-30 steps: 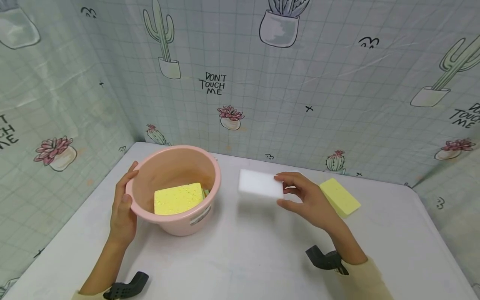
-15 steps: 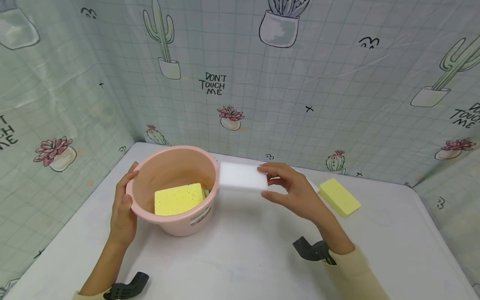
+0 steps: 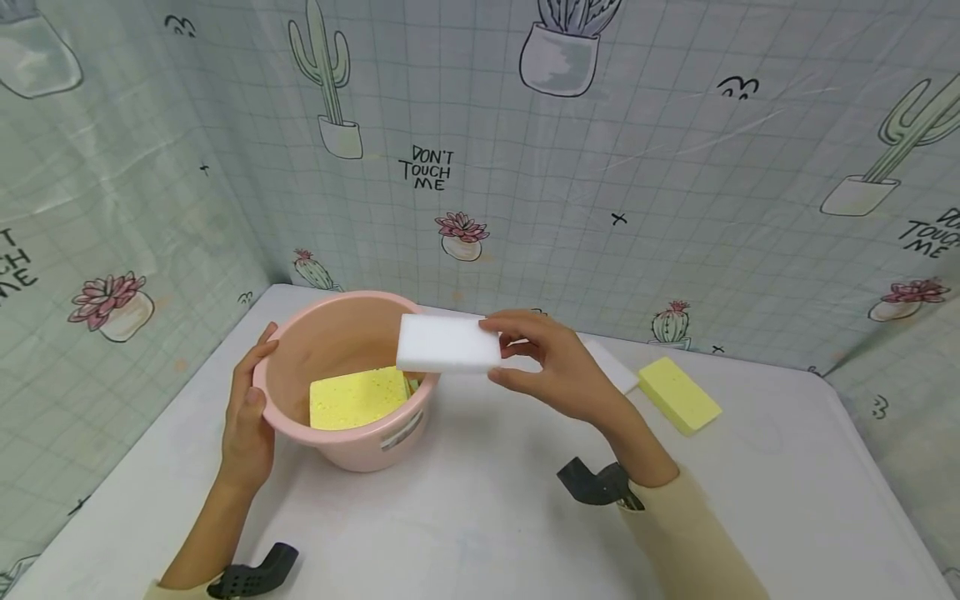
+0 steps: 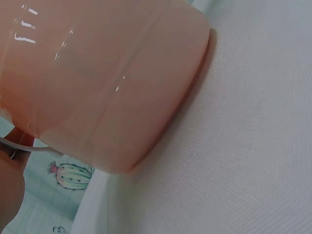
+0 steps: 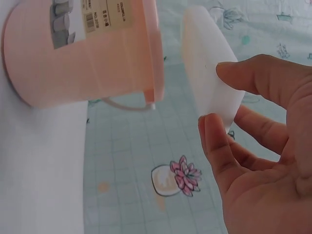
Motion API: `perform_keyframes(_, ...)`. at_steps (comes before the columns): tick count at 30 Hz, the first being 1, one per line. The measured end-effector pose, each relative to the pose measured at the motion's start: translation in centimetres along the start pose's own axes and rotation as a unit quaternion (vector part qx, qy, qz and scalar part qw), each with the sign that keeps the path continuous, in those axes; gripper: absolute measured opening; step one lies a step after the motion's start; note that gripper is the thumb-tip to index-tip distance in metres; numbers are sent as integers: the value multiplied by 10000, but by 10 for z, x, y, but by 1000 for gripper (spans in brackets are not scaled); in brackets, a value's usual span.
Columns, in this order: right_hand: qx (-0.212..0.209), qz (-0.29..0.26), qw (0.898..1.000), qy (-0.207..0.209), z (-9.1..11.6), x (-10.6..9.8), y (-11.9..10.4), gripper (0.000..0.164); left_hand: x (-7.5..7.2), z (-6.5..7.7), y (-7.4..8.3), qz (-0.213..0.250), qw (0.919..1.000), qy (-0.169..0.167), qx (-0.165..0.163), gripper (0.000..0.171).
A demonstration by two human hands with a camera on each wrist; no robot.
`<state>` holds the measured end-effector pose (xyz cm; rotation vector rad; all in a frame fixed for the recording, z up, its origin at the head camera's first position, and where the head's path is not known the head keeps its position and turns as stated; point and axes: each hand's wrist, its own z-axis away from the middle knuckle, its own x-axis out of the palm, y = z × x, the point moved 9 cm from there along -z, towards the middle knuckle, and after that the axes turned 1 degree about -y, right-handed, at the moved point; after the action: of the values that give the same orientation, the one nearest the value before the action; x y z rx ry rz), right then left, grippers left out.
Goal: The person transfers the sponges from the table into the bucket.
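A pink plastic bucket (image 3: 360, 454) stands upright on the table, and its side fills much of the left wrist view. My left hand (image 3: 246, 425) grips its rim on the left. Inside the bucket lies a yellow sponge (image 3: 356, 400), with a sliver of something greenish at its right end. A white sponge block (image 3: 442, 343) is pinched by its right end between the thumb and fingers of my right hand (image 3: 551, 367). Its left end overlaps the bucket's right rim in the head view. From the right wrist, the block (image 5: 209, 63) appears above the level of the bucket's rim (image 5: 155, 58).
Another yellow sponge (image 3: 678, 396) rests on the white table (image 3: 480, 517) to the right. Beside it lies a flat white piece (image 3: 617, 371), partly hidden by my right hand. A cactus-print curtain (image 3: 525, 167) surrounds the table's back and sides.
My right hand has carried the white sponge block left, from beside the bucket to its right rim, uncovering the flat white piece. The left hand stays on the bucket.
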<state>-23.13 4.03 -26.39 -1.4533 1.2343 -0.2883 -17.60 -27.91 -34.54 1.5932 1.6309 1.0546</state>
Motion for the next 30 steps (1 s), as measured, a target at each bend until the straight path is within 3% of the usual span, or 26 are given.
perform_keyframes(16, 163, 313, 9987, -370, -48, 43, -14, 45, 0, -1, 2, -47, 10000, -17, -1, 54)
perform_keyframes(30, 815, 962, 9894, -724, -72, 70, -14, 47, 0, -1, 0, -52, 10000, -25, 9, 53)
